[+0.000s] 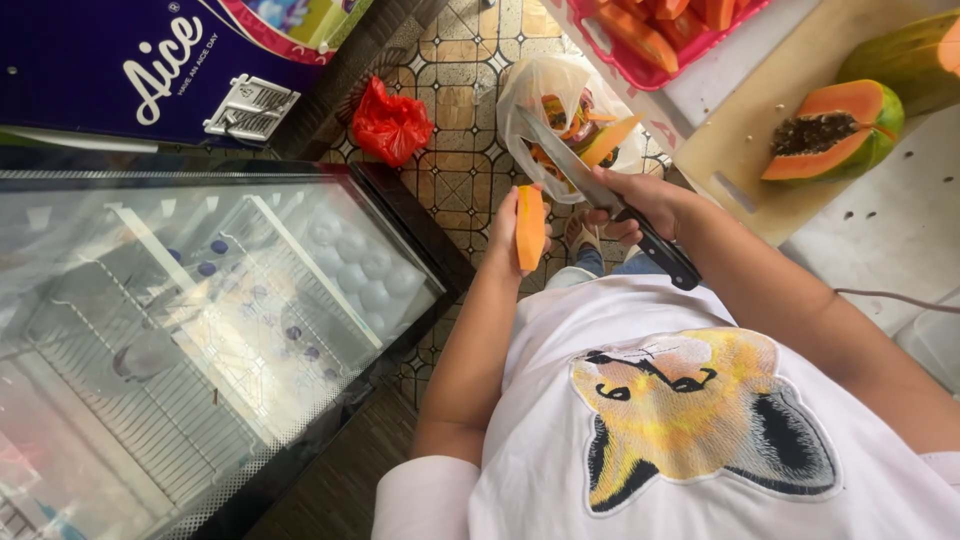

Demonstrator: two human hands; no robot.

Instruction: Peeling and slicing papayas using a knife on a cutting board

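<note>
**Peeling a papaya slice over the scrap bag**

On the left of the frame sat a glass-topped freezer [200,330], with a crumpled red bag [391,125] on the tiled floor above it. Around the middle, the left hand [508,235] was closed around a papaya slice [530,228], held upright with the fingers behind it. Just right of that, the right hand [640,205] was clamped on the black handle of a knife [590,185], the blade angled up-left with a strip of peel [610,140] on it, right over a clear plastic bag [560,110] of scraps. Farther right were a cutting board [740,140] and a halved papaya [835,130] with its seeds showing. My take: keep the blade shallow, stroke away from the holding fingers, and stay over the bag so the peel drops in.
</note>
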